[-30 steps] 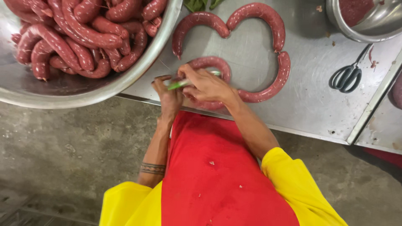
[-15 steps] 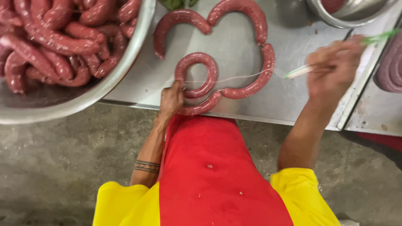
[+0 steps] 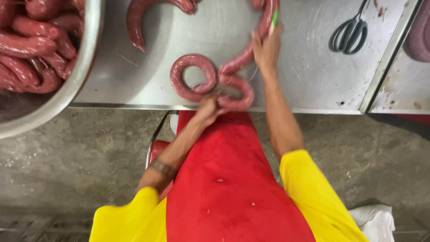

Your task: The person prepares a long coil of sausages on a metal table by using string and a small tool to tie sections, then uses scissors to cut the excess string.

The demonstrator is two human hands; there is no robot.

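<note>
My left hand (image 3: 209, 107) is pinched shut on the sausage (image 3: 233, 85) at the bottom-centre of the frame, right where the small ring on the left meets the next bend, close to the near edge of the steel table (image 3: 309, 67). My right hand (image 3: 267, 47) is up top-centre, fingers closed round a thin green tool (image 3: 274, 20) w/ its heel pressing on the same rope a bit further along. Can't tell if string runs between my hands; too fine to see here.

The rope snakes from the ring, thru an S-bend, up under my right hand and off the top edge, w/ another curved piece at upper left. Looks soft, plump and floppy: no stiffness, it sags and curls wherever it's laid. Skin reads moist and shiny, so prob. slippery, and thin enough to split if squeezed hard or nicked by the tool. One link is light, but the whole run drags as a chain.

Best hold, I'd say, is at the narrow waists btw. links, pinched w/ fingertips, not across the fat middle. Keep it flat on the table, don't lift long lengths.

Big metal bowl (image 3: 85, 67) at the left edge is heaped w/ done links (image 3: 31, 49). Scissors (image 3: 349, 31) lie upper right, well apart from both hands.
</note>
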